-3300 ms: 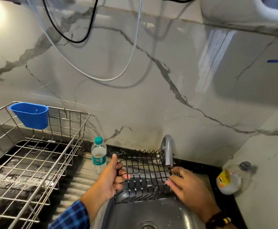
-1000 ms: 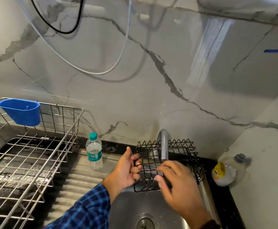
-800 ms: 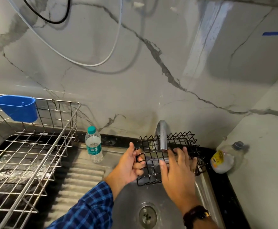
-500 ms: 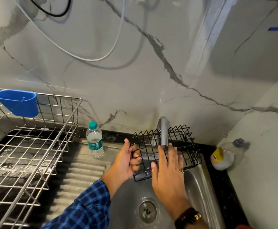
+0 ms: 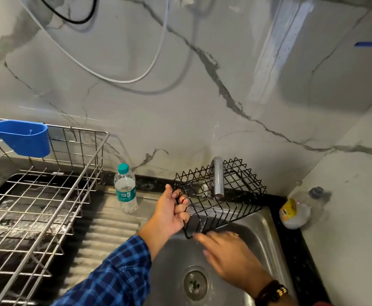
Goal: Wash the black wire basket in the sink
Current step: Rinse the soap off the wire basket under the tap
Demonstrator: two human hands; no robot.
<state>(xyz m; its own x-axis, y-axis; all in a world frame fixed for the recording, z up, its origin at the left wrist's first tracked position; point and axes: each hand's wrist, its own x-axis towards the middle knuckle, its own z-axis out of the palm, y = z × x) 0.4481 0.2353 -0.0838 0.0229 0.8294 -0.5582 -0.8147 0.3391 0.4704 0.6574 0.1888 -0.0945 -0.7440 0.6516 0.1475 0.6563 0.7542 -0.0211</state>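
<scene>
The black wire basket (image 5: 235, 202) hangs tilted over the steel sink (image 5: 260, 230), with the curved tap (image 5: 218, 177) reaching down inside it. My left hand (image 5: 169, 213) grips the basket's left rim, fingers curled through the wires. My right hand (image 5: 227, 250) is below the basket's lower front edge, fingers straight and pointing left, fingertips at the wire edge. It is slightly blurred. Water from the tap is hard to make out.
A steel dish rack (image 5: 48, 195) with a blue plastic cup (image 5: 21, 138) stands left, beside the ribbed drainboard (image 5: 105, 237). A water bottle (image 5: 125, 188) stands behind the drainboard. A soap bottle (image 5: 295, 210) sits in the right corner. The drain (image 5: 195, 283) is below my right hand.
My right hand has slid down from the basket's front face to below its lower edge. The left hand keeps its grip and the basket stays under the tap.
</scene>
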